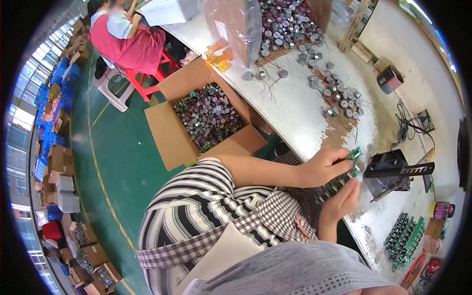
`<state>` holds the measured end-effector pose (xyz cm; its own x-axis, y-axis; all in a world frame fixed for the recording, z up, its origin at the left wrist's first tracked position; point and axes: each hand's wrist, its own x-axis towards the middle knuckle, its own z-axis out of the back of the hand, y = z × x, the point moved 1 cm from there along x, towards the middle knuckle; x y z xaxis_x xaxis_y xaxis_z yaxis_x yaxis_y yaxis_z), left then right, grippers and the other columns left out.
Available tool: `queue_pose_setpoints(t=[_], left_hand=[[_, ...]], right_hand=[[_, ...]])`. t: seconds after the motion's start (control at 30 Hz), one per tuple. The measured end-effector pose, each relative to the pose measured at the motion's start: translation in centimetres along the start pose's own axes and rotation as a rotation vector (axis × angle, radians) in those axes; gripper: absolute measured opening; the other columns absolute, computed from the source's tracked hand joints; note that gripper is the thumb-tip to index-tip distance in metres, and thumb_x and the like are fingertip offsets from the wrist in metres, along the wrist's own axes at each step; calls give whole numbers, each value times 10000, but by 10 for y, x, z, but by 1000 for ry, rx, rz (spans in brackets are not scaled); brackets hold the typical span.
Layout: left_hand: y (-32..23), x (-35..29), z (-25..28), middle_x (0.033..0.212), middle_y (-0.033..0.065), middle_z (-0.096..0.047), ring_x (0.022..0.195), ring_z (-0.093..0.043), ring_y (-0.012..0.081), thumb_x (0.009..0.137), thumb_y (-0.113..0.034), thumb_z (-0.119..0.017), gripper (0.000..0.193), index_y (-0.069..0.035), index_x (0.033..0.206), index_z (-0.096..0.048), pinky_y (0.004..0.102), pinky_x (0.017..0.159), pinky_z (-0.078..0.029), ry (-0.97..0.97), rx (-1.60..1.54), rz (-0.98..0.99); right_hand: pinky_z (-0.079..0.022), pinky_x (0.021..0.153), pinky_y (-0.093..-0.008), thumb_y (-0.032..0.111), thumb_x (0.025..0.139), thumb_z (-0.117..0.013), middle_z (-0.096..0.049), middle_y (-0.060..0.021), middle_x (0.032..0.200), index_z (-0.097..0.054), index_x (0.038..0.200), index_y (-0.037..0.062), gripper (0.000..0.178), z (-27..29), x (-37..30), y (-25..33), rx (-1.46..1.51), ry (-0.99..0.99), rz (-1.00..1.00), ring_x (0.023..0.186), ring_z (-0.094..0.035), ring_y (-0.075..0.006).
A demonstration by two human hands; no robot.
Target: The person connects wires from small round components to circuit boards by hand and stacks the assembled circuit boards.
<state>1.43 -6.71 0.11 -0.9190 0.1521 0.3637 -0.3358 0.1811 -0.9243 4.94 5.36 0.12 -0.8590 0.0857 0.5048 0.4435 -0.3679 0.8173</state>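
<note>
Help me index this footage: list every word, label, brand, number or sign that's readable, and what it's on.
No text is readable.
Dark cylindrical can with a coloured label: any print too small.
Held strip of green circuit boards: any markings too small.
Stacked brown cardboard boxes: any marks too blurred.

white bench (290,105) under silver motors (289,23) and green boards (412,240)

A red stool (140,88) is sat on by a person (120,49) in red, and a grey stool (118,102) is set beside it. Blue crates (73,73) and brown boxes (61,160) are piled near the windows (46,42). White boxes (68,202) are stacked there too. The floor (118,152) is coloured green.
</note>
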Motion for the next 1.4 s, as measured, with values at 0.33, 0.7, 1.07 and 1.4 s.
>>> queue_pose_setpoints(t=[0.33, 0.7, 1.07, 1.4], left_hand=[[2, 4, -3, 764, -59, -490, 671, -419, 23, 976, -226, -496, 217, -21, 945, -559, 197, 596, -380, 107, -185, 155], [13, 9, -4, 789, -27, -544, 669, -446, 34, 967, -242, -511, 200, -65, 906, -583, 194, 569, -352, 185, -542, 462], [7, 15, 2, 684, -46, -549, 588, -455, 51, 872, -205, -595, 155, -81, 785, -633, 211, 511, -346, 25, -548, 485], [-2, -1, 4, 930, -3, -601, 841, -520, 49, 977, -234, -480, 258, -10, 1034, -595, 210, 747, -426, 56, -462, 414]], right_hand=[[-404, 548, -327, 195, 997, -422, -552, -113, 668, -550, 844, -17, 291, 10, 14, -3, -257, 1, 43, 584, -523, -213], [-433, 557, -342, 191, 986, -450, -597, -116, 711, -579, 909, -9, 251, 15, 23, -1, -299, -63, 74, 586, -548, -216], [-418, 478, -351, 107, 943, -513, -585, -124, 653, -606, 950, -13, 152, 4, 5, -4, -332, -27, 245, 506, -553, -259], [-436, 440, -271, 75, 846, -671, -615, -79, 655, -616, 853, -2, 95, 8, 13, -4, -262, -229, 315, 468, -560, -167]])
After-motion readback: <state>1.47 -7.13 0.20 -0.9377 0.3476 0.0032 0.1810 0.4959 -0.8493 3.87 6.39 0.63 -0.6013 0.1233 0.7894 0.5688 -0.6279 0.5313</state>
